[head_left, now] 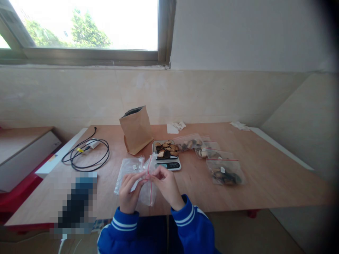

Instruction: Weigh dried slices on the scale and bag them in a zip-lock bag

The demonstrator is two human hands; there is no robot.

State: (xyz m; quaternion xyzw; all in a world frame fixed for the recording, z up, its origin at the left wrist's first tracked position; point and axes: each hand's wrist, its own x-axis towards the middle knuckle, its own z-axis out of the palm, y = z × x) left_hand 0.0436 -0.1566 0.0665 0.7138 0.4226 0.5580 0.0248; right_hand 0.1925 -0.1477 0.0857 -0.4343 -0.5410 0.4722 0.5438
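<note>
While the left hand [130,188] and right hand [164,180] pinch a clear bag [145,197] over the desk [190,195], its red strip [151,198] running near to far, the laden scale [175,165] sits just beyond, nearer the right hand.

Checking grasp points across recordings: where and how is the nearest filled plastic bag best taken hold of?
Probably by the right end of its red strip, pinched from above and the right: the filled plastic bag lies with its bulging contents nearer the person, and other filled bags crowd its far-left side.
</note>
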